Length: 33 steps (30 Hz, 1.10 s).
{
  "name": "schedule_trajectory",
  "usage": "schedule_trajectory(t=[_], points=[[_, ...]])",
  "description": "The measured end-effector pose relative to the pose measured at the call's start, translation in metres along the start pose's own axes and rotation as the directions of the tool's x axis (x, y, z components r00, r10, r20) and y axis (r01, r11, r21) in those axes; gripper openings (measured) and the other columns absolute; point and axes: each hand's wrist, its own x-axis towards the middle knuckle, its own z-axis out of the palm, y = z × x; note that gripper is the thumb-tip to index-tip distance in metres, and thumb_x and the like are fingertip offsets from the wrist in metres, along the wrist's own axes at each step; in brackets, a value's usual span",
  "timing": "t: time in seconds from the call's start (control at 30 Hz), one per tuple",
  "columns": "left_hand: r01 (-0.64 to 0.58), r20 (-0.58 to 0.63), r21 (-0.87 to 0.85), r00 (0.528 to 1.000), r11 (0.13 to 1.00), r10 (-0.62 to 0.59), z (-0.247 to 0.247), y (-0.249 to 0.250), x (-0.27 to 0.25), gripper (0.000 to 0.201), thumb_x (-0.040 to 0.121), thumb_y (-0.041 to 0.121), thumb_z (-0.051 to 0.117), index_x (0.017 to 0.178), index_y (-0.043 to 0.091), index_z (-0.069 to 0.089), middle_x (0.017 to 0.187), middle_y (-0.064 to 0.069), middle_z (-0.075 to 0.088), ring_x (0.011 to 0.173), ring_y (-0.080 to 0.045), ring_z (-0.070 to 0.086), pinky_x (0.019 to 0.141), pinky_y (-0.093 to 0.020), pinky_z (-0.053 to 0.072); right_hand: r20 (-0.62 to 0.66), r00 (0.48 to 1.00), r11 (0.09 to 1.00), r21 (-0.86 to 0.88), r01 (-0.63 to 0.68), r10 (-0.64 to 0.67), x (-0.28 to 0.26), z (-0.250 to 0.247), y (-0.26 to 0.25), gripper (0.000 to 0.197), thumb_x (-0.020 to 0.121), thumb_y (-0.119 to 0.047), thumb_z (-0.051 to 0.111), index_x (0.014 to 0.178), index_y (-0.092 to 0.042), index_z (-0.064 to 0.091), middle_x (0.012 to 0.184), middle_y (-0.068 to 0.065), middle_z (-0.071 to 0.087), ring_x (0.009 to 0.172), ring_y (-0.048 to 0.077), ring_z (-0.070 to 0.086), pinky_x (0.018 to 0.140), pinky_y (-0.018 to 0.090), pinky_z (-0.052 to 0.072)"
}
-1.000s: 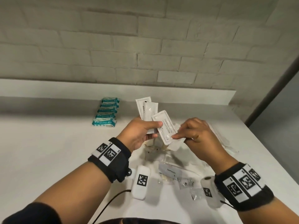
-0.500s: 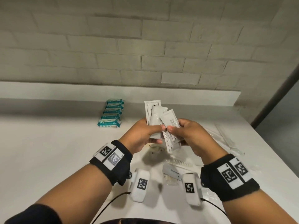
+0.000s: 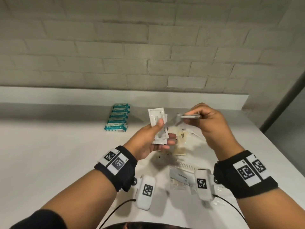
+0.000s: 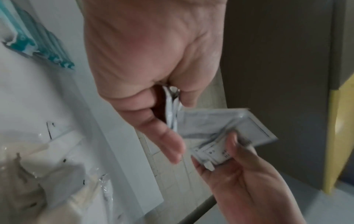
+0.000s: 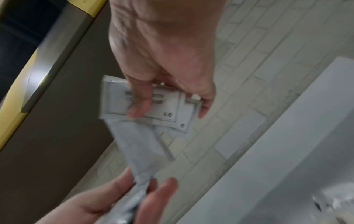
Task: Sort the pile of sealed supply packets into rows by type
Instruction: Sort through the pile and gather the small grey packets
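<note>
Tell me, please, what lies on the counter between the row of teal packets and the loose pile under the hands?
Nothing: in the head view the white counter is bare between the row of teal packets and the loose pile of clear and cream packets.

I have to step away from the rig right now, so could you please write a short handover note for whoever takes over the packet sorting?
Left hand: holds a small stack of white sachets upright above the counter.
Right hand: pinches a few more white sachets, held flat and level, apart from the left hand's stack.
Done: one row of teal wet-wipe packs lies at the back left of the white counter.
Left: the white sachets have no row yet. The unsorted pile below the hands holds clear and cream packets, a comb packet and a toothpaste packet, all to be laid out by type.
</note>
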Motion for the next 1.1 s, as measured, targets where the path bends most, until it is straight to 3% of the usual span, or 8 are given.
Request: schedule_trajectory(t=[0.07, 0.2, 0.4, 0.57, 0.73, 0.9, 1.03, 1.1], points=[[0.005, -0.037, -0.121, 0.999, 0.993, -0.010, -0.001, 0.006, -0.001, 0.031, 0.095, 0.033, 0.052, 0.111, 0.008, 0.063, 0.090, -0.011, 0.075, 0.070, -0.021, 0.073, 0.055, -0.024, 0.057, 0.136, 0.986, 0.986, -0.122, 0.110, -0.094, -0.003, -0.009, -0.001, 0.053, 0.065, 0.029, 0.062, 0.066, -0.021, 0.077, 0.082, 0.003, 0.056, 0.076, 0.008, 0.058, 0.069, 0.016, 0.047], [-0.056, -0.123, -0.082, 0.991, 0.995, 0.046, -0.004, 0.011, 0.002, 0.009, 0.087, 0.009, 0.066, 0.096, 0.009, 0.067, 0.085, -0.004, 0.076, 0.073, -0.013, 0.072, 0.053, -0.020, 0.056, 0.303, 0.952, 0.937, -0.318, 0.148, -0.047, -0.020, -0.014, 0.010, 0.046, 0.065, 0.014, 0.068, 0.069, -0.030, 0.078, 0.082, -0.011, 0.057, 0.081, 0.004, 0.057, 0.071, 0.014, 0.046], [-0.195, -0.225, -0.029, 0.957, 0.980, 0.183, -0.010, 0.006, 0.007, 0.015, 0.086, 0.003, 0.066, 0.094, 0.015, 0.062, 0.083, 0.001, 0.074, 0.080, -0.015, 0.071, 0.054, -0.022, 0.054, 0.117, 0.975, 0.852, -0.513, -0.103, 0.188, -0.033, -0.023, 0.023, 0.024, 0.080, 0.002, 0.069, 0.085, -0.022, 0.066, 0.086, 0.004, 0.064, 0.075, 0.009, 0.060, 0.069, 0.020, 0.047], [-0.229, -0.230, 0.069, 0.943, 0.971, 0.239, -0.014, 0.004, 0.008, 0.013, 0.088, 0.003, 0.064, 0.090, 0.016, 0.062, 0.088, -0.001, 0.073, 0.083, -0.016, 0.070, 0.056, -0.022, 0.054, 0.030, 0.945, 0.906, -0.297, -0.302, 0.325, -0.030, -0.031, 0.005, 0.014, 0.094, -0.011, 0.056, 0.108, -0.013, 0.056, 0.086, 0.003, 0.067, 0.064, 0.003, 0.065, 0.048, 0.013, 0.047], [-0.360, -0.242, -0.139, 0.916, 0.922, 0.321, -0.007, 0.004, 0.012, 0.017, 0.090, -0.001, 0.060, 0.100, 0.012, 0.060, 0.091, 0.000, 0.073, 0.085, -0.014, 0.071, 0.066, -0.026, 0.057, 0.117, 0.885, 0.892, -0.093, -0.443, 0.451, -0.028, -0.005, 0.015, 0.028, 0.095, -0.011, 0.055, 0.122, -0.014, 0.051, 0.108, 0.012, 0.071, 0.091, 0.033, 0.071, 0.079, 0.045, 0.057], [-0.206, -0.088, -0.036, 0.975, 0.978, 0.202, 0.000, -0.003, 0.006, 0.017, 0.088, 0.000, 0.061, 0.104, 0.006, 0.065, 0.093, -0.005, 0.074, 0.081, -0.019, 0.073, 0.067, -0.025, 0.059, -0.122, 0.941, 0.949, 0.026, -0.315, 0.316, -0.013, 0.006, 0.013, 0.028, 0.089, -0.007, 0.063, 0.114, -0.015, 0.054, 0.104, 0.011, 0.071, 0.089, 0.032, 0.071, 0.066, 0.042, 0.060], [-0.137, 0.014, -0.043, 0.990, 0.990, 0.138, 0.003, 0.001, -0.002, 0.015, 0.092, 0.008, 0.059, 0.105, 0.013, 0.065, 0.095, -0.002, 0.075, 0.079, -0.022, 0.074, 0.063, -0.024, 0.059, 0.064, 0.957, 0.936, -0.235, -0.260, 0.282, 0.006, -0.007, -0.013, 0.027, 0.089, -0.001, 0.061, 0.114, -0.006, 0.054, 0.092, 0.011, 0.068, 0.073, 0.020, 0.066, 0.055, 0.029, 0.056], [-0.178, -0.025, -0.059, 0.984, 0.982, 0.177, 0.005, 0.002, 0.000, 0.015, 0.093, 0.008, 0.057, 0.105, 0.012, 0.064, 0.095, -0.003, 0.075, 0.079, -0.022, 0.074, 0.062, -0.023, 0.059, 0.012, 0.969, 0.927, -0.293, -0.232, 0.246, 0.014, -0.004, -0.018, 0.026, 0.092, -0.007, 0.059, 0.117, -0.007, 0.053, 0.098, 0.010, 0.068, 0.078, 0.019, 0.067, 0.059, 0.028, 0.057]])
